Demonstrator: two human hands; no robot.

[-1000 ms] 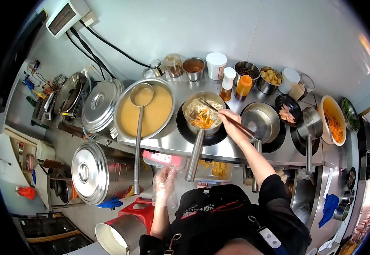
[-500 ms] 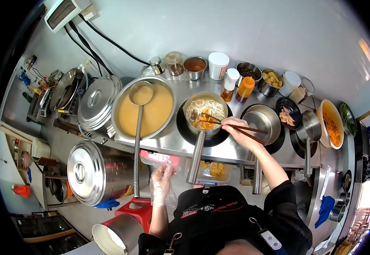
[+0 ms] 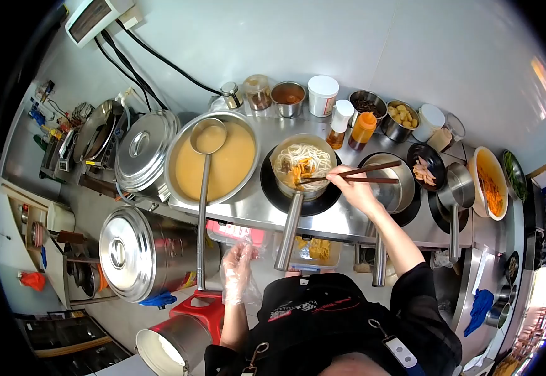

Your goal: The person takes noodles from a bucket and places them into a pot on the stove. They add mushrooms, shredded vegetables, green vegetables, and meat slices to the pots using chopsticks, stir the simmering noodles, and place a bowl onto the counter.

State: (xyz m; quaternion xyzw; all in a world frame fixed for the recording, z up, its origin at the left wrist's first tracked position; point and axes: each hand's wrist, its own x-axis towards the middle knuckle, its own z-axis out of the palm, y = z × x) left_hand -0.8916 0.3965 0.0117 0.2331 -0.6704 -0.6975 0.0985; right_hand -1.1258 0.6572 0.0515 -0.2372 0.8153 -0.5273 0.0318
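Observation:
My right hand [image 3: 355, 188] is closed round dark chopsticks [image 3: 373, 180], whose tips reach into a steel saucepan [image 3: 295, 195]. In that pan lie white noodles [image 3: 307, 156] with orange shreds [image 3: 299, 170] at their lower left. The pan sits on a black round burner, its handle pointing down toward my body. My left hand [image 3: 238, 274], in a clear plastic glove, hangs in front of the counter edge with its fingers drawn together; what it may hold is hidden. To the left, a ladle [image 3: 204, 188] rests in a wide pot of tan broth [image 3: 232, 169].
Two more saucepans [image 3: 404, 188] [image 3: 458, 182] stand to the right, near a black bowl of pink slices [image 3: 424, 172] and a tub of orange shreds [image 3: 491, 188]. Bottles [image 3: 362, 130] and containers line the wall. Below left are a large lidded pot [image 3: 136, 254] and a red stool [image 3: 201, 311].
The chopsticks have spread apart and swung, with their rear ends now higher. Their tips have shifted lower in the noodles. My left hand has barely moved.

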